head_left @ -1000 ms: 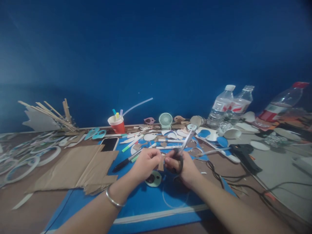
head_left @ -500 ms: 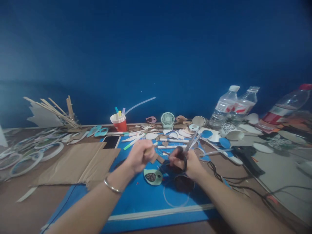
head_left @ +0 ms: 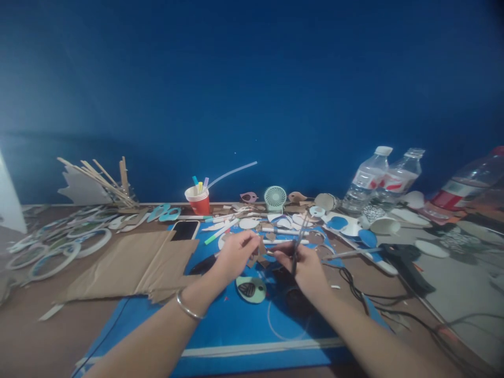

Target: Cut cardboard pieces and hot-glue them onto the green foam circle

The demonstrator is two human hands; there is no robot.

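My left hand (head_left: 236, 254), with a silver bangle at the wrist, is closed in a pinch over the blue mat (head_left: 212, 325). A small brown cardboard piece (head_left: 260, 253) shows at its fingertips. Scissors (head_left: 302, 236) are held in my right hand (head_left: 307, 268), blades pointing up and away. The right fingertips reach toward the cardboard piece; whether they touch it is unclear. Just below the hands lies a pale green bird cutout (head_left: 251, 290) with a dark striped wing. A dark round object (head_left: 295, 298) sits in shadow under my right hand.
Folded cardboard (head_left: 122, 268) and a phone (head_left: 186, 230) lie left. A red cup (head_left: 198, 202) of markers, a small fan (head_left: 274, 199) and wooden sticks (head_left: 98, 178) line the back. On the right are a glue gun (head_left: 407, 265), its cable and plastic bottles (head_left: 368, 178).
My left hand has turned from a fist-like grip to a fingertip pinch, moving closer to my right hand. The scissors have rotated more upright. The whole view has shifted slightly.
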